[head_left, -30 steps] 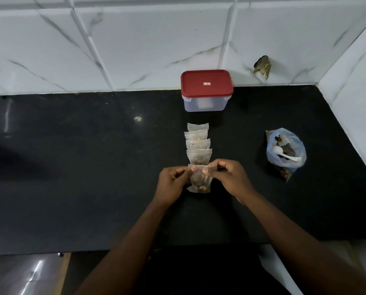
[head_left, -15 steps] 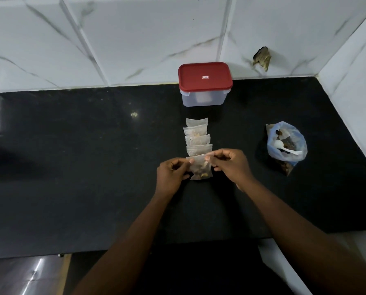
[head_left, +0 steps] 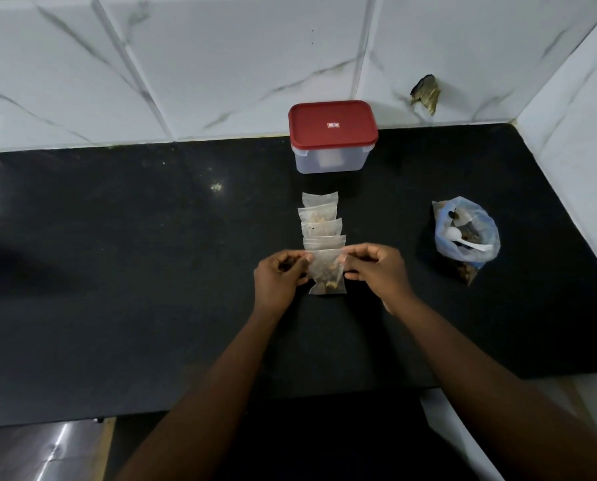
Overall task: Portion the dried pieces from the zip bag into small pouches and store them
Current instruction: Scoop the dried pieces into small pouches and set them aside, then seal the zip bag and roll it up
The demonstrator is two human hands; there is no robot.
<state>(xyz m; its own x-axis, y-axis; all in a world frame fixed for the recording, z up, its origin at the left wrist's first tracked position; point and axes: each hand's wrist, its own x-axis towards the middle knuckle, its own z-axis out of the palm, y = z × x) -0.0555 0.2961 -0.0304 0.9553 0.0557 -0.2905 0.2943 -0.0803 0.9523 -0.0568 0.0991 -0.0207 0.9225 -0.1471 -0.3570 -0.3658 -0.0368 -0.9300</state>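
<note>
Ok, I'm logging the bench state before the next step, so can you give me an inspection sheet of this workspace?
Surface: black countertop, glossy.
Job's things: held pouch with dried pieces inside; row of four pouches overlapping behind it; zip bag at right, open, white spoon in it; container at the back, red lid on.
Clutter: nothing seen.
Hands: left hand and right hand each pinch a top corner of the held pouch.
Cables: nothing seen.
Surroundings: white marbled tiled wall behind and at right, with a broken patch.
</note>
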